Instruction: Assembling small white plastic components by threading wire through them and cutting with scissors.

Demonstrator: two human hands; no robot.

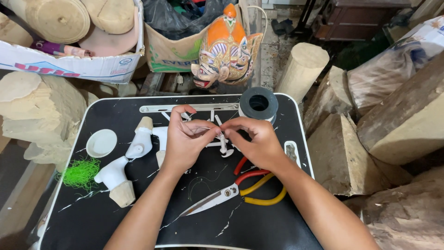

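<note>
Green fibre tuft [81,172] lies at our tray's [92,217] left edge, then one white dish [101,142] and two white carved limbs [115,178]. Our left hand [185,139] and right hand [256,141] pinch one thin thread [203,129] together mid-tray. One pair of scissors [217,198], one black spool [258,103]. Behind: white cardboard box [69,65], painted mask [226,48].

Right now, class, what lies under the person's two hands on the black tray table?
Under the left hand and right hand lie white painted wooden pieces on the black tray table. The hands cover parts of them, so their full shapes stay hidden. Scissors lie nearer, uncovered.
</note>
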